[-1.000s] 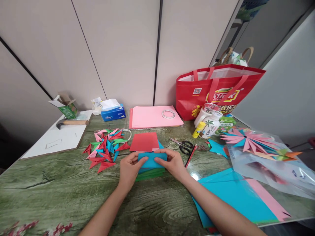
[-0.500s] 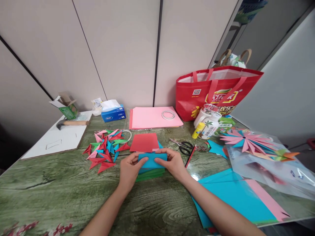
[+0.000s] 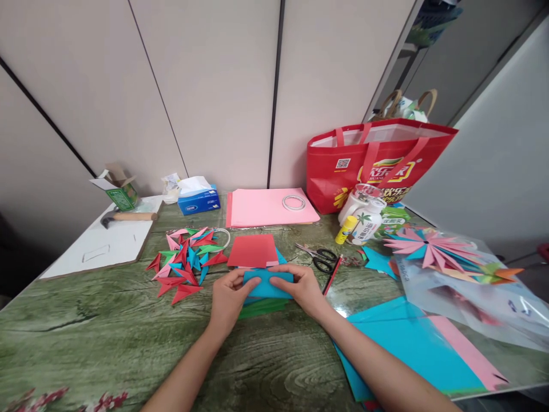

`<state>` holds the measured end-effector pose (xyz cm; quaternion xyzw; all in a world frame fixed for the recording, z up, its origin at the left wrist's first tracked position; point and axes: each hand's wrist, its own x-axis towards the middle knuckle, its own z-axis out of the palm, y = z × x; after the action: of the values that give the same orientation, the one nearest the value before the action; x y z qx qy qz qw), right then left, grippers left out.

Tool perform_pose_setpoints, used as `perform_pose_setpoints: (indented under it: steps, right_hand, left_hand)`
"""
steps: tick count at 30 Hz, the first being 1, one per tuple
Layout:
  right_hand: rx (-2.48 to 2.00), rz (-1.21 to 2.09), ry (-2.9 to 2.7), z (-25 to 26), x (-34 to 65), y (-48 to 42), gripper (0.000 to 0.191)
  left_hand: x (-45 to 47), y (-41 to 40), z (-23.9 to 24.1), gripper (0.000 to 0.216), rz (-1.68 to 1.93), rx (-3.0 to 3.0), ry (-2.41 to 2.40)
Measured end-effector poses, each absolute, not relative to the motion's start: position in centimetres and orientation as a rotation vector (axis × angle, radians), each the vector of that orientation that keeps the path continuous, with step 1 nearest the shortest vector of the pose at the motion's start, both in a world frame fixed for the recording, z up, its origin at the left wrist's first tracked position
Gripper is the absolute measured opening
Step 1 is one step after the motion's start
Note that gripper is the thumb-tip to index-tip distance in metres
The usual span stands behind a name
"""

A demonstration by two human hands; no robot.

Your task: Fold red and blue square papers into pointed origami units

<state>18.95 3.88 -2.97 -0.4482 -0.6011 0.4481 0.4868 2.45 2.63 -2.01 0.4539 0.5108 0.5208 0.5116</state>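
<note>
A folded piece of blue paper (image 3: 268, 289) is held between my two hands, just in front of me. My left hand (image 3: 230, 294) pinches its left end, thumb on the near face and fingers behind. At the other end, my right hand (image 3: 301, 289) grips it the same way, with its thumb pointing inward. Green paper (image 3: 265, 308) lies beneath it, partly covered. Just beyond, a red paper square (image 3: 253, 250) rests on other sheets, which my fingers partly hide.
Left of my hands lies a pile of folded paper pieces (image 3: 189, 260). Scissors (image 3: 321, 257), a red pencil (image 3: 333, 276) and a glue stick (image 3: 346, 229) sit to the right. Blue sheets (image 3: 398, 349) lie by my right forearm. Behind stand a red bag (image 3: 326, 171) and tissue box (image 3: 198, 202).
The blue paper looks narrower from top to bottom, its upper edge slightly lower. Both hands keep their grip and have barely moved. The whole view has shifted slightly.
</note>
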Motion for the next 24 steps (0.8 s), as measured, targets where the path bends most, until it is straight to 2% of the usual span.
perform_pose_setpoints:
  steps: [10, 19, 24]
  right_hand:
    - [-1.1, 1.037, -1.488, -2.9, 18.9, 3.8, 0.014]
    - [-1.09, 1.057, -1.475, -3.2, 19.1, 4.0, 0.015]
    - [-1.098, 1.066, -1.454, -3.1, 19.1, 4.0, 0.021]
  left_hand:
    - [2.2, 2.7, -2.0, 0.021, 1.201, 1.197, 1.195]
    - [2.1, 2.6, -1.0, 0.042, 1.092, 1.22, 0.988]
    - [1.7, 2.7, -1.1, 0.03, 0.999, 1.391, 1.074]
